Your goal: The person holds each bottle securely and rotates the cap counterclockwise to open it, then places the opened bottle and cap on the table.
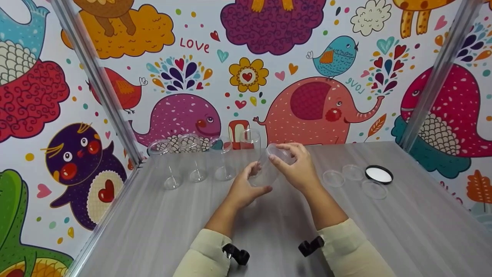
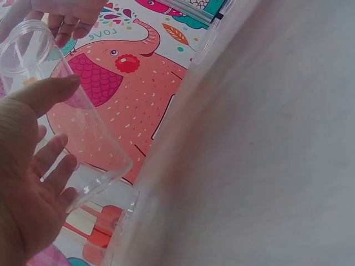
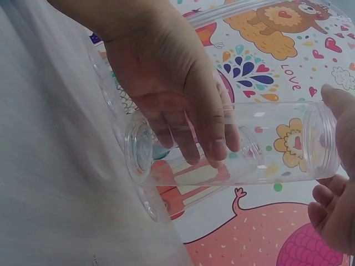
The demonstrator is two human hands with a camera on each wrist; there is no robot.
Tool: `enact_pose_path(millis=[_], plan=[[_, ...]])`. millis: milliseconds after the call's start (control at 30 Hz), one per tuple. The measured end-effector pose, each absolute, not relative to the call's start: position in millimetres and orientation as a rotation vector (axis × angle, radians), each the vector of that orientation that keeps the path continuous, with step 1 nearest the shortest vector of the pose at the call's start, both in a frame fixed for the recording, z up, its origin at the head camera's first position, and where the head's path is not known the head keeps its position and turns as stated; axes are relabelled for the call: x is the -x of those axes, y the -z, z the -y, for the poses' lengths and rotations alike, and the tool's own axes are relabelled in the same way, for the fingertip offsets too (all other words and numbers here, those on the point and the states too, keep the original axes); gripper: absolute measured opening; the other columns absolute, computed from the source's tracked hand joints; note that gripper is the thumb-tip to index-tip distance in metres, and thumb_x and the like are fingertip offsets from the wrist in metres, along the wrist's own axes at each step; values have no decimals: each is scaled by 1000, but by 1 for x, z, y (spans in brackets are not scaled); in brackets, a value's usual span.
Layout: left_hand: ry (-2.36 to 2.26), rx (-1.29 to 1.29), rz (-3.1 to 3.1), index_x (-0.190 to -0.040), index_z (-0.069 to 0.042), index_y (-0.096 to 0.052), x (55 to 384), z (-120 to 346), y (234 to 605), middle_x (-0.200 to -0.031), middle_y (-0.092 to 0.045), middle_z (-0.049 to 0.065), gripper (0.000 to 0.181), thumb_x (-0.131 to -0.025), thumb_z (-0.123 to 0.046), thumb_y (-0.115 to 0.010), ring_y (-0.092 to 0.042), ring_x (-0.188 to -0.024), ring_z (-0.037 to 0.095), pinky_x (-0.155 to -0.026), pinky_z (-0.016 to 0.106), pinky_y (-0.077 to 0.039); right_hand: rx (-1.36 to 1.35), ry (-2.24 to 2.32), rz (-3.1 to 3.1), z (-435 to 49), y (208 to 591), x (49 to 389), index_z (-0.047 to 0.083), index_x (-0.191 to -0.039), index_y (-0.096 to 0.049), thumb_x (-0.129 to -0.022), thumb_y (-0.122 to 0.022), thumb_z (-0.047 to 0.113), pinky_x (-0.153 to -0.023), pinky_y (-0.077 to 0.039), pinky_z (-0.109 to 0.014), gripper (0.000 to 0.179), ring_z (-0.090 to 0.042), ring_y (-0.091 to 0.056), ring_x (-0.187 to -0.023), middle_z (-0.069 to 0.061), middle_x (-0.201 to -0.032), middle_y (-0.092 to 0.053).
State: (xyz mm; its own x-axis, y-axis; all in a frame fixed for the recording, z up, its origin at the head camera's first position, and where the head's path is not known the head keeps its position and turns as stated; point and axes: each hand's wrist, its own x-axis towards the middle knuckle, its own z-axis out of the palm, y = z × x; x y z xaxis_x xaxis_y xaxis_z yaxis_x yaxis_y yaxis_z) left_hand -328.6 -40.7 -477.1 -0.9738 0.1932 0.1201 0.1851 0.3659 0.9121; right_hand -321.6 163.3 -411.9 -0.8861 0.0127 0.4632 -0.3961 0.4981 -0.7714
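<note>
Both hands are on one clear plastic jar (image 3: 260, 166), tilted in the head view, its threaded mouth toward my right hand. My left hand (image 1: 246, 186) is around the jar's body, thumb on one side and fingers on the other; the left wrist view shows the fingers behind the clear wall. With thumb and fingertips, my right hand (image 1: 298, 165) pinches the threaded rim (image 2: 28, 47). In the right wrist view the right thumb lies above the rim and the other fingers curl below it.
Several similar clear jars stand in a row at the table's back left, one jar (image 1: 225, 163) among them. At right lie clear round discs, including one disc (image 1: 333, 179), beside a black-rimmed white disc (image 1: 379, 175). Patterned wall panels (image 1: 246, 34) and metal posts (image 1: 96, 77) enclose the table (image 1: 153, 231).
</note>
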Motion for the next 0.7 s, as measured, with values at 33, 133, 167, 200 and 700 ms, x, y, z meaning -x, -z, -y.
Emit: enact_pose_path(millis=[33, 133, 167, 200, 700], plan=[[-1727, -359, -2588, -160, -32, -44, 329, 41, 477, -162, -55, -5, 99, -77, -50, -94, -49, -155, 28, -124, 63, -42, -320, -1354, 2334, -163, 412, 322, 26, -132, -75, -92, -82, 50, -105, -56, -54, 47, -29, -58, -127, -6, -138, -64], [-1737, -351, -2577, -160, -31, -44, 330, 40, 477, -162, -56, -4, 98, -77, -48, -95, -48, -155, 28, -124, 63, -42, -335, -1363, 2325, -163, 412, 322, 25, -130, -76, -93, -81, 48, -105, -58, -54, 44, -30, -60, -128, -5, -138, -66], [-1739, -348, -2574, -160, -30, -45, 331, 40, 477, -161, -56, -4, 98, -77, -47, -95, -48, -154, 28, -124, 63, -42, -340, -1367, 2323, -163, 412, 322, 25, -131, -76, -93, -81, 47, -105, -58, -54, 43, -29, -60, -129, -4, -138, -66], [-1741, -344, -2571, -159, -30, -45, 331, 40, 476, -161, -56, -3, 97, -78, -46, -95, -49, -154, 28, -124, 63, -42, -347, -1368, 2320, -163, 412, 322, 24, -131, -76, -94, -80, 45, -104, -58, -55, 43, -30, -59, -130, -4, -140, -66], [-1773, -385, -2527, -159, -27, -45, 334, 41, 477, -159, -58, -1, 96, -78, -44, -95, -49, -153, 28, -126, 61, -41, -518, -1553, 2250, -162, 412, 319, 22, -131, -75, -98, -55, 11, -115, -51, -60, 40, -26, -50, -150, -3, -158, -59]])
